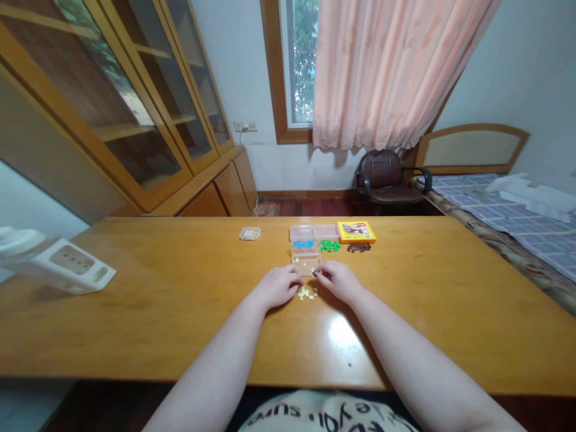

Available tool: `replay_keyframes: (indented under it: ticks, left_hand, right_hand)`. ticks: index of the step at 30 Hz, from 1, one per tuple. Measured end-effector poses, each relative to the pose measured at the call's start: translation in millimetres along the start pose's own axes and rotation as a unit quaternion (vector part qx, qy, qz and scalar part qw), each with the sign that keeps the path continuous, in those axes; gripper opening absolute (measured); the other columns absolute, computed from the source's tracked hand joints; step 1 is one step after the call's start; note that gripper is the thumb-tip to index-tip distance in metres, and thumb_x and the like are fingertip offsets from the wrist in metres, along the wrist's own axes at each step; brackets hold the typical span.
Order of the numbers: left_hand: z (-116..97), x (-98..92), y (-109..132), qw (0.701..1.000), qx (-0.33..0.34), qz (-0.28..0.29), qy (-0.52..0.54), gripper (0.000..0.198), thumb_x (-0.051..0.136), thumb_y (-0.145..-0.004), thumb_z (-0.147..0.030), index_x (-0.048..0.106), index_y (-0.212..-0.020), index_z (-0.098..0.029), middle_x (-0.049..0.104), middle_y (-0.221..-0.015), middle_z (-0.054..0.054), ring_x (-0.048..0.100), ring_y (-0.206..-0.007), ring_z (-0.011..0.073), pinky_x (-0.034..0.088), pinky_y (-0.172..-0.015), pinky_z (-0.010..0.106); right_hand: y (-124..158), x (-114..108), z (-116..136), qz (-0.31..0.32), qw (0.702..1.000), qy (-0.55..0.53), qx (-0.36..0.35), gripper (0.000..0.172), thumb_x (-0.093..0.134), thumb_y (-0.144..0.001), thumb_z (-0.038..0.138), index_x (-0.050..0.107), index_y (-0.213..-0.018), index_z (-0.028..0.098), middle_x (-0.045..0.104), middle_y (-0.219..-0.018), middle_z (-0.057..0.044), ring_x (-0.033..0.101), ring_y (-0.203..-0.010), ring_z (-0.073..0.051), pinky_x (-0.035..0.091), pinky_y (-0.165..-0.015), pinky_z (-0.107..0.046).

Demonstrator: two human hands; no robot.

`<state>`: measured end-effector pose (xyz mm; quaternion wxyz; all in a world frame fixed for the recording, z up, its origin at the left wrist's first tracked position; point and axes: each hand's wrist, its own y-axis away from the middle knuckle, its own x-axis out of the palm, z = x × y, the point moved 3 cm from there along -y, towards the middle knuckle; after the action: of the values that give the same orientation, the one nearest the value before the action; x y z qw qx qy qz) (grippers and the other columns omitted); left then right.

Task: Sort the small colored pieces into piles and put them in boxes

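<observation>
A small clear plastic box (297,257) lies on the table between my hands and holds a few pale yellow pieces. Nearer to me is a loose pile of small pale yellow building pieces (306,294). My left hand (282,286) rests at the pile's left edge, its fingers curled together; what they hold, if anything, is hidden. My right hand (338,279) is at the box's right front corner, thumb and fingers pinched. Something small and dark shows at its fingertips, too small to name.
Beyond the box lie blue pieces (303,245), green pieces (329,246) and brown pieces (359,247). Behind them are a long clear case (314,231) and a yellow package (356,231). A small clear box (249,234) sits farther left. A white power strip (74,267) stands at the left.
</observation>
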<state>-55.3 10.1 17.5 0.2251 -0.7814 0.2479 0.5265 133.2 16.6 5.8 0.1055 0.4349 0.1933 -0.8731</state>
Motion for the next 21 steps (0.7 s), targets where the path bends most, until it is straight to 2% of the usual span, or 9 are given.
replay_keyframes:
  ticks: [4,10,13,15,17,21]
  left_hand:
    - [2,2.1,-1,1.0,-0.005,0.006,-0.002,0.018,0.052,-0.083,-0.019,0.068,-0.088,-0.024,0.062,-0.093,0.002,0.059,-0.084,0.016,0.045,-0.077,0.026]
    - [5,4.7,-2,1.0,-0.011,0.001,-0.007,0.011,0.055,-0.084,-0.022,0.066,-0.087,-0.023,0.062,-0.093,0.002,0.06,-0.085,0.0162,0.045,-0.078,0.026]
    - [7,4.9,-2,1.0,-0.016,0.001,-0.015,0.01,0.055,-0.084,-0.022,0.066,-0.087,-0.023,0.063,-0.093,0.002,0.06,-0.086,0.0168,0.045,-0.079,0.027]
    - [8,5.0,-3,0.999,-0.021,0.006,-0.023,0.01,0.056,-0.084,-0.022,0.066,-0.085,-0.022,0.064,-0.092,0.003,0.06,-0.085,0.0171,0.045,-0.078,0.027]
    - [8,5.1,-4,0.999,-0.025,0.012,-0.03,0.009,0.056,-0.084,-0.022,0.065,-0.083,-0.021,0.064,-0.091,0.003,0.06,-0.084,0.0173,0.045,-0.076,0.026]
    - [6,4.1,-3,0.999,-0.034,0.018,-0.035,0.01,0.055,-0.085,-0.022,0.064,-0.083,-0.02,0.064,-0.09,0.004,0.06,-0.082,0.017,0.045,-0.074,0.026]
  right_hand:
    - [-3,0,-7,-0.056,0.997,-0.023,0.043,0.016,0.055,-0.085,0.027,0.068,-0.083,0.018,0.069,-0.082,-0.006,0.06,-0.075,-0.016,0.043,-0.07,-0.026]
    - [-8,3,-17,-0.062,0.992,-0.041,0.1,0.02,0.052,-0.086,0.026,0.069,-0.091,0.018,0.07,-0.091,-0.008,0.062,-0.085,-0.019,0.046,-0.077,-0.029]
    - [-7,0,-18,-0.049,0.993,-0.04,0.098,0.023,0.05,-0.086,0.025,0.069,-0.096,0.018,0.07,-0.096,-0.008,0.062,-0.089,-0.019,0.045,-0.079,-0.029]
    - [-6,-4,-16,-0.011,0.998,-0.032,0.062,0.022,0.051,-0.085,0.027,0.07,-0.091,0.018,0.07,-0.089,-0.007,0.061,-0.081,-0.017,0.044,-0.074,-0.027]
    - [-4,-7,-13,0.059,0.998,-0.032,0.018,0.018,0.055,-0.082,0.028,0.07,-0.082,0.017,0.068,-0.077,-0.004,0.058,-0.07,-0.015,0.041,-0.065,-0.025]
    - [1,-6,-16,0.19,0.977,-0.083,0.044,0.01,0.063,-0.072,0.025,0.069,-0.073,0.017,0.063,-0.063,0.001,0.051,-0.056,-0.011,0.036,-0.054,-0.021]
